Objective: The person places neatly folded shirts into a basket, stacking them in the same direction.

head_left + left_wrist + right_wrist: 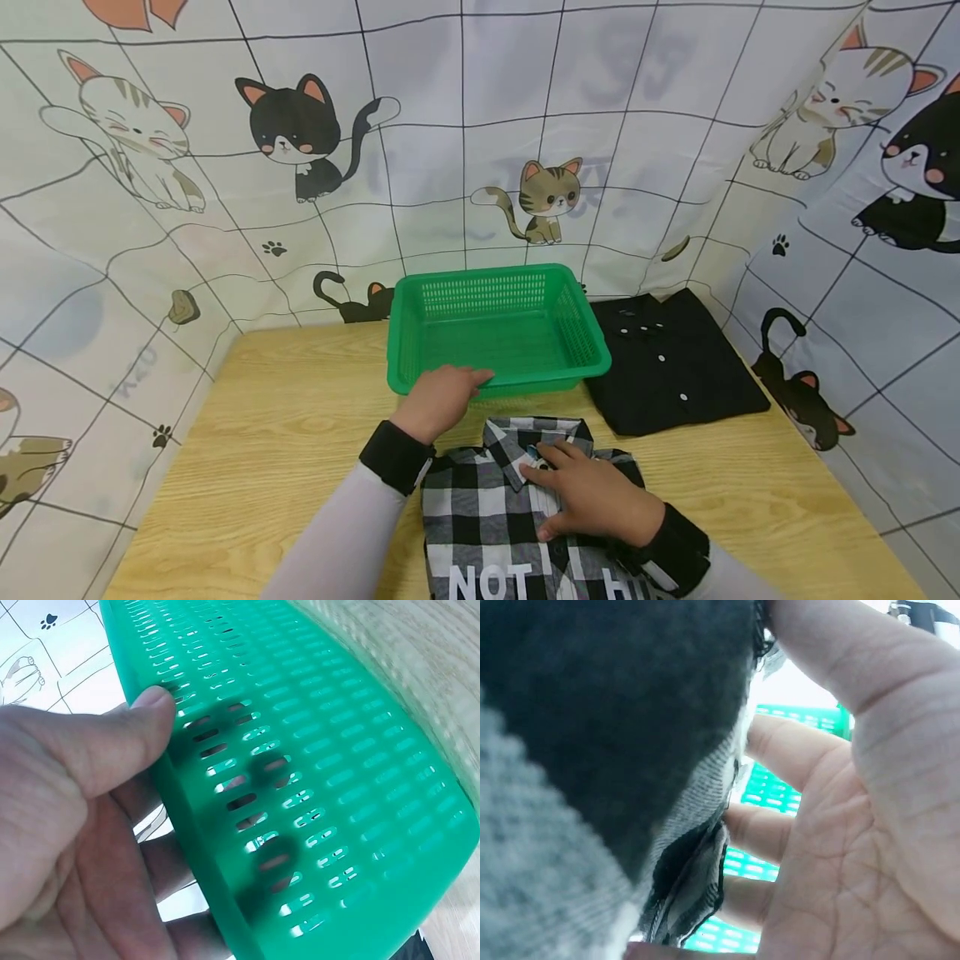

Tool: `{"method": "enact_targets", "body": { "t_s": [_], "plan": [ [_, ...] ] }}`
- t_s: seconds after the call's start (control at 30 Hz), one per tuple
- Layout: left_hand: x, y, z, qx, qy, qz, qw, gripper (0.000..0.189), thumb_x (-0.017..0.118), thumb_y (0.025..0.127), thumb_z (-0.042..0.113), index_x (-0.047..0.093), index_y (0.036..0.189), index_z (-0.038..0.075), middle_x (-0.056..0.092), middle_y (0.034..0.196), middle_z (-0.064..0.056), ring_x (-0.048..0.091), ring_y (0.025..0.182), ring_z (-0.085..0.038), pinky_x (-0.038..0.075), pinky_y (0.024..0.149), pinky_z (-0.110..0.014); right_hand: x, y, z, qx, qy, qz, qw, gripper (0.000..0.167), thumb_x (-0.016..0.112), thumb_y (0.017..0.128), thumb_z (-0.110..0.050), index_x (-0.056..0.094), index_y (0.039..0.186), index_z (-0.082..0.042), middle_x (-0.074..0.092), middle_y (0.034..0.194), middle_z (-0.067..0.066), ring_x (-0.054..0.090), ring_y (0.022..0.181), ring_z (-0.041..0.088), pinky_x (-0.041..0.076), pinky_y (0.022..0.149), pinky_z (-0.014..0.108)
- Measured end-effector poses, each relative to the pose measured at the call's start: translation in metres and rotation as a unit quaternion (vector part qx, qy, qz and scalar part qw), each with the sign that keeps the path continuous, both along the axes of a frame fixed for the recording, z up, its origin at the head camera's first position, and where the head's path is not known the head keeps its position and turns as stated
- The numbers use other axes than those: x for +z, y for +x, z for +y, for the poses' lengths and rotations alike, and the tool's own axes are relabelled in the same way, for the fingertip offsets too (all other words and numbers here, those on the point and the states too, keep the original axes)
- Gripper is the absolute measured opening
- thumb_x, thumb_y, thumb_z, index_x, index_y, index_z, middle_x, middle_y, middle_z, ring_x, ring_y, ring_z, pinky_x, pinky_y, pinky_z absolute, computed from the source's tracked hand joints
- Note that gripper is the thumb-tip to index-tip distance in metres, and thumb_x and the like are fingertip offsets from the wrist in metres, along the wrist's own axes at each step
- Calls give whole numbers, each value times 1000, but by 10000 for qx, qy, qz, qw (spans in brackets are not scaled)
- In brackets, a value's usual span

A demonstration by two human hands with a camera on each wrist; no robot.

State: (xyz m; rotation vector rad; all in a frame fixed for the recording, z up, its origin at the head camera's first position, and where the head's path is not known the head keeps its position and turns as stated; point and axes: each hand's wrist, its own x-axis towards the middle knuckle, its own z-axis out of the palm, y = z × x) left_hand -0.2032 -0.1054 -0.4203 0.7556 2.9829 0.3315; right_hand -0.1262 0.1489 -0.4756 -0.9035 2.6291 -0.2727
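Observation:
A green plastic basket (495, 333) with slotted walls stands at the back of the table. My left hand (438, 404) grips its near rim; in the left wrist view the thumb (154, 712) lies on the outer side and the fingers pass behind the rim, where they show dimly through the slots. In front of the basket lies a folded black-and-white checked shirt (476, 500), collar toward the basket, with white letters low on it. My right hand (600, 500) rests on this shirt just below the collar, its fingers (761, 832) spread and mostly straight.
A folded black buttoned shirt (675, 367) lies right of the basket, close against it. The wooden table (292, 433) ends at a cat-printed cloth backdrop (442, 208) behind and at the sides.

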Motion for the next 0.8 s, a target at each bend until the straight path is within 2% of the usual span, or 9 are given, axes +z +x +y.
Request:
{"method": "enact_targets", "body": {
  "t_s": [0.23,0.5,0.8],
  "plan": [
    [2,1,0,-8,-108,43,9999,41,61,104,14,64,144,22,72,135,-7,71,114,-33,63,81,-49,-3,-21,-13,207,91,79,9997,86,81,79,-61,54,154,-28,44,162,16,43,147,45,59,87,58],
    [-1,-5,4,46,-165,0,9999,43,61,105,15,62,146,25,72,135,-5,71,113,-33,62,83,-51,3,-46,-24,291,76,88,9995,86,81,80,-59,54,154,-25,45,161,17,42,148,46,58,91,59],
    [1,-3,4,113,-312,-102,9994,42,58,107,17,60,148,25,68,141,-4,66,124,-33,57,96,-58,5,-50,-25,306,-36,54,9995,86,82,80,-59,54,154,-25,45,161,18,43,147,47,57,91,60]
  ]
}}
